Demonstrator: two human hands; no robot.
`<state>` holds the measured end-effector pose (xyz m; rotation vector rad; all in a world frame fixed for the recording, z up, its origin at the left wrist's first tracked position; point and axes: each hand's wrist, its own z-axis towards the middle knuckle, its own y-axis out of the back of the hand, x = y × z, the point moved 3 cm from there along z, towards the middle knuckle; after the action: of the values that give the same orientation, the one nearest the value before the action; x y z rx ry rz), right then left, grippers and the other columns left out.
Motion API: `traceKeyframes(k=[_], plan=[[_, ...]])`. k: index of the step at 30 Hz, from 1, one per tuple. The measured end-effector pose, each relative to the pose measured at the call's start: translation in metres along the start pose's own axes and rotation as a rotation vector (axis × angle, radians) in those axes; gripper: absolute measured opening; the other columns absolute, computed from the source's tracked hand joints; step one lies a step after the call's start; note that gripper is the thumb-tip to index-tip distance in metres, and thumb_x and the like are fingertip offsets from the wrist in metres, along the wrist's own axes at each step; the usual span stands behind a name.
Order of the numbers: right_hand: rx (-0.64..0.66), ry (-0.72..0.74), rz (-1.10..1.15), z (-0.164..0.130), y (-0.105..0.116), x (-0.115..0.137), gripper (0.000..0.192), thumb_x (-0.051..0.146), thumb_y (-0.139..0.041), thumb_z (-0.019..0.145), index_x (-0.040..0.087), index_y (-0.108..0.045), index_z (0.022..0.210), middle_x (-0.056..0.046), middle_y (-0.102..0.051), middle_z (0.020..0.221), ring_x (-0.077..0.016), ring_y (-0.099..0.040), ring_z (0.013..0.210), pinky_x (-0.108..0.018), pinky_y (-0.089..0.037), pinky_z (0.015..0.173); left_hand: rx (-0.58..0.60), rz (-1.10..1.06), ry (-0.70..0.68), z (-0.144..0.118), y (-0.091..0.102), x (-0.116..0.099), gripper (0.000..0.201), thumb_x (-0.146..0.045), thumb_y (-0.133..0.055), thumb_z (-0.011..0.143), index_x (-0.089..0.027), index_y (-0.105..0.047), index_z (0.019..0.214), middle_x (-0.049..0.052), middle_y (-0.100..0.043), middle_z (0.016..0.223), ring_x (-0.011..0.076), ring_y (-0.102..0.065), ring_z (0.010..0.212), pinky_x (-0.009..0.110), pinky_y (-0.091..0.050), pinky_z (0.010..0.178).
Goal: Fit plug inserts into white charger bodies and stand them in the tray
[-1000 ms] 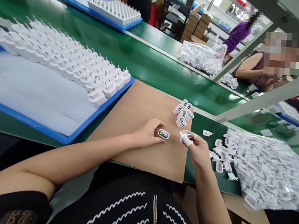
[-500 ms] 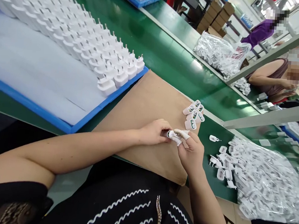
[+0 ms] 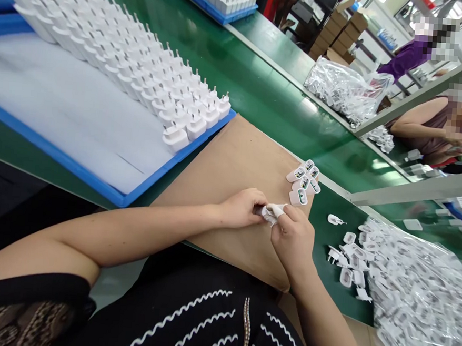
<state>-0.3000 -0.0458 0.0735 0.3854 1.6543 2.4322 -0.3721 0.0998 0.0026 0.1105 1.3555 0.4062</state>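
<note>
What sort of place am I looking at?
Most likely a factory assembly line: rows of white plugs stand in a blue-rimmed tray, a clear bag of white parts lies rightward, and another person sits beyond.

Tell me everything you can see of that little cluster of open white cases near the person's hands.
The cluster is six small white cases, smooth and plastic-looking, with rounded openings showing bits of green and yellow inside. They stand bunched together, open ends up, at the far right corner of the brown board. The right hand is close by on the near side, holding none of them.
</note>
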Motion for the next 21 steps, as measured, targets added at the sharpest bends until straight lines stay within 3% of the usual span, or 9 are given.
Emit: traceKeyframes(k=[7,12,15,18,21], plan=[[-0.045,0.060,-0.059,0.001,0.003,0.007,0.025,0.002,-0.053,0.078,0.021,-0.069,0.082,-0.002,-0.061,0.074,-0.0179,-0.054,0.068,-0.030,-0.038,0.059,0.021,0.007,0.028,0.002,0.002,-0.001,0.013,-0.020,-0.084,0.078,-0.017,-0.074,0.087,0.003,-0.072,0.091,0.0202,-0.064,0.091,0.030,-0.048,0.083],[-0.075,0.045,0.045,-0.001,-0.002,-0.004,0.022,0.005,-0.055,0.079,0.022,-0.070,0.081,-0.003,-0.060,0.073,-0.0187,-0.057,0.069,-0.029,-0.041,0.058,0.025,-0.016,0.061,0.003,0.004,-0.002,0.016,-0.022,-0.087,0.077,-0.015,-0.075,0.086,0.003,-0.070,0.086,0.0189,-0.063,0.087,0.028,-0.047,0.078],[-0.072,0.005,0.186,-0.001,0.000,-0.009,0.022,0.007,-0.057,0.085,0.022,-0.073,0.090,-0.003,-0.066,0.080,-0.0196,-0.063,0.074,-0.029,-0.047,0.062,0.027,-0.001,0.053,0.003,0.004,-0.003,0.017,-0.023,-0.087,0.077,-0.015,-0.076,0.088,0.003,-0.070,0.087,0.0192,-0.063,0.088,0.028,-0.047,0.079],[-0.146,-0.133,0.339,0.000,0.010,-0.014,0.022,0.014,-0.065,0.091,0.024,-0.075,0.108,-0.003,-0.074,0.095,-0.0195,-0.070,0.084,-0.031,-0.055,0.076,0.029,0.020,0.046,0.004,0.004,-0.003,0.019,-0.024,-0.086,0.078,-0.016,-0.077,0.092,0.004,-0.071,0.089,0.0200,-0.064,0.089,0.029,-0.048,0.080],[-0.187,-0.155,0.306,-0.002,0.016,-0.014,0.023,0.016,-0.068,0.092,0.026,-0.075,0.112,-0.003,-0.075,0.099,-0.0203,-0.071,0.090,-0.033,-0.056,0.083,0.031,0.019,0.047,0.004,0.004,-0.002,0.020,-0.023,-0.086,0.077,-0.016,-0.078,0.094,0.005,-0.072,0.091,0.0204,-0.064,0.090,0.030,-0.049,0.081]])
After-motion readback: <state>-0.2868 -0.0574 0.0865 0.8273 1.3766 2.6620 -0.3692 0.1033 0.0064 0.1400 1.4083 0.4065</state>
